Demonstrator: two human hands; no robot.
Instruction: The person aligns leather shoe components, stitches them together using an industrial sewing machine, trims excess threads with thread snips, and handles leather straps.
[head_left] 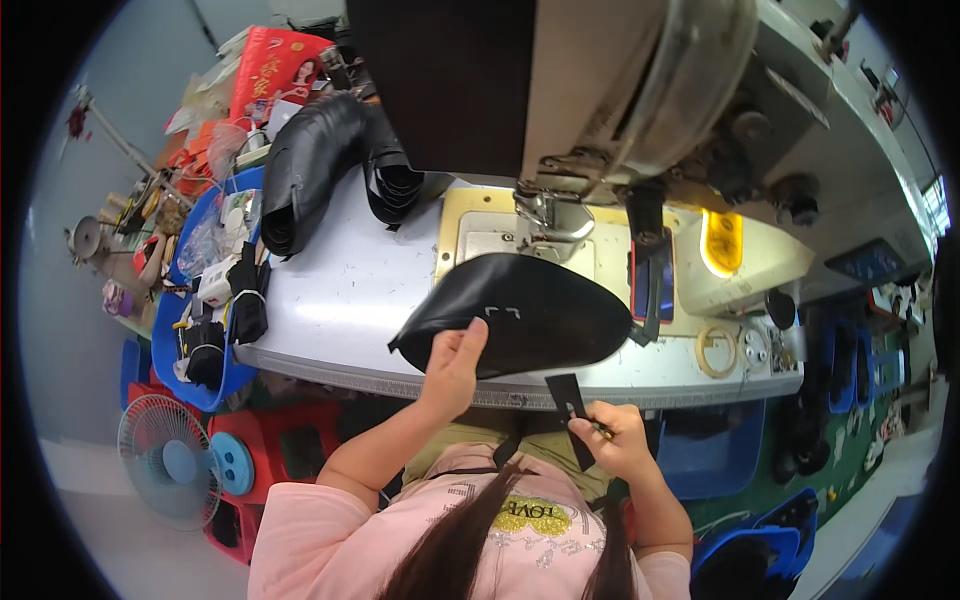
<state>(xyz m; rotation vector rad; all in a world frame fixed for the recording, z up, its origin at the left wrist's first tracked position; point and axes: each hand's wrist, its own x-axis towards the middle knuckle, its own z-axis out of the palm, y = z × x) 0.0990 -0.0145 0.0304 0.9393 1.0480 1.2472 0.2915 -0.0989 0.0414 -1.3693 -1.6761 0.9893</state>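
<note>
My left hand point(453, 370) pinches the near edge of a black leather-like panel point(540, 300), thumb on top. The panel is curved and pointed at both ends, with small white corner marks near its middle. It lies tilted over the front of the sewing machine's point(555, 222) bed, just before the presser foot. My right hand point(617, 438), lower and to the right by the table's edge, is closed around a flat black strip point(564, 392). A slim tool with a metal tip and a dark and yellow handle point(601, 429) is also in it; its kind is unclear.
Stacked black panels point(310, 165) lie at the back left of the white table point(330, 300). Blue trays point(215, 390) with small parts stand farther left, above a fan point(178, 462). A tape roll point(716, 352) sits at the right. The machine head point(620, 90) overhangs the work.
</note>
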